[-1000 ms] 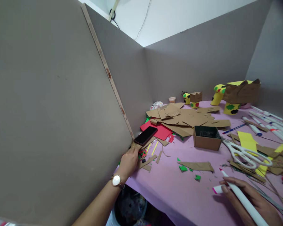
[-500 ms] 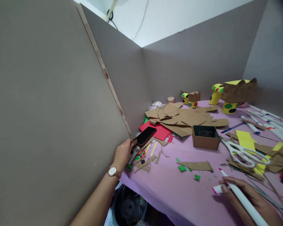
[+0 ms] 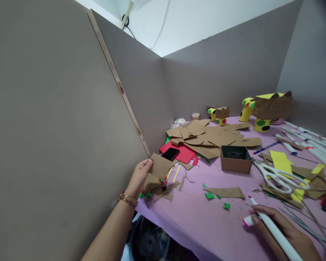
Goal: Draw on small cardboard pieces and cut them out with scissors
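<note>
Head cam: left hand (image 3: 139, 177) pinches card (image 3: 161, 166) by its edge over scraps (image 3: 167, 191), at table's (image 3: 192, 214) left side, partly hiding phone (image 3: 170, 154). Right hand (image 3: 296, 235) grips uncapped marker (image 3: 274, 228) plus cap (image 3: 248, 220), near scissors (image 3: 264, 168). Print inside box (image 3: 236, 165) too small to read.

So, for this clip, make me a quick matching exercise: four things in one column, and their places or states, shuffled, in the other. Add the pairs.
Things
1. Marker
2. Cardboard piece
3. Scissors
4. Phone

Places or states
A. Lying unheld, right of the brown box
B. Uncapped, in the right hand
C. Lying unheld at the red paper
D. Held by one edge in the left hand

Pairs: 1-B, 2-D, 3-A, 4-C
</note>
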`<state>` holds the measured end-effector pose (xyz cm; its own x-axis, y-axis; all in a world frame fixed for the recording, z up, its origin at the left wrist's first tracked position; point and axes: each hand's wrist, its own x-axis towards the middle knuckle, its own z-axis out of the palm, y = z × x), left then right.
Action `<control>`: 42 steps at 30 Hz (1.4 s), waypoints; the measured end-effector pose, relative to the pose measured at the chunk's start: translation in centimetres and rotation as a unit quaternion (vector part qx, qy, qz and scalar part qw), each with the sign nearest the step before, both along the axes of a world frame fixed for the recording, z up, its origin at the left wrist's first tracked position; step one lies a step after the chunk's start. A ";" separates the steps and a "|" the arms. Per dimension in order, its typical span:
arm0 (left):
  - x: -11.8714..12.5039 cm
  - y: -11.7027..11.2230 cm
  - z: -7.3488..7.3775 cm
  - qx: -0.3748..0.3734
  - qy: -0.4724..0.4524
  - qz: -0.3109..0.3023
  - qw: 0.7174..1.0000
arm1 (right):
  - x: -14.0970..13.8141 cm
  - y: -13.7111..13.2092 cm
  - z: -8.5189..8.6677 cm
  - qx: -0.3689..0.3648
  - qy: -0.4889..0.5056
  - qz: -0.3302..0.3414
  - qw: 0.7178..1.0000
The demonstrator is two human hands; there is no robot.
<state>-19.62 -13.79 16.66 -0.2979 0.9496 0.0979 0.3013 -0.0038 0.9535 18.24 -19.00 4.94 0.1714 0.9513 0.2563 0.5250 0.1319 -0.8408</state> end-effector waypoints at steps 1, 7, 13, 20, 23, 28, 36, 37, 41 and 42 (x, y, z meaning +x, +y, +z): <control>0.7 -0.1 -0.1 -0.009 -0.031 -0.014 0.999 | 0.3 0.3 -0.1 -0.013 -0.006 0.015 1.000; 5.6 -1.1 -0.8 -0.053 -0.175 -0.103 0.978 | 1.2 1.4 0.0 -0.084 -0.041 0.072 0.993; 10.2 -2.3 -1.9 -0.081 -0.255 -0.178 0.947 | -0.1 0.4 1.7 -0.010 -0.064 0.013 0.998; 15.3 -3.8 -3.5 -0.098 -0.288 -0.228 0.925 | -1.7 -0.9 4.3 -0.053 0.216 0.019 0.975; 17.7 -4.6 -4.3 -0.096 -0.310 -0.240 0.915 | -2.3 -1.5 4.7 -0.009 0.253 0.080 0.964; 19.5 -5.4 -6.0 -0.180 -0.313 -0.296 0.885 | -1.7 -1.4 4.9 0.009 0.166 0.115 0.979; 17.3 -4.7 -5.3 -0.144 -0.306 -0.138 0.931 | 3.6 2.8 6.8 -0.023 -0.195 0.138 0.971; 17.3 -4.7 -5.2 -0.138 -0.308 -0.134 0.932 | 3.9 3.4 7.0 -0.029 -0.239 0.144 0.960; 18.2 -5.3 -4.8 -0.134 -0.342 -0.120 0.922 | 4.1 4.7 6.6 -0.042 -0.360 0.170 0.916; 18.4 -5.5 -4.8 -0.140 -0.352 -0.114 0.918 | 4.1 4.6 6.4 -0.040 -0.377 0.171 0.909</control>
<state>-1.17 -19.30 11.83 0.0164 0.9538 -0.2999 -0.3681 0.2847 0.8851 22.39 -14.36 11.36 -0.3341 0.9366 0.1051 0.8960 0.3503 -0.2730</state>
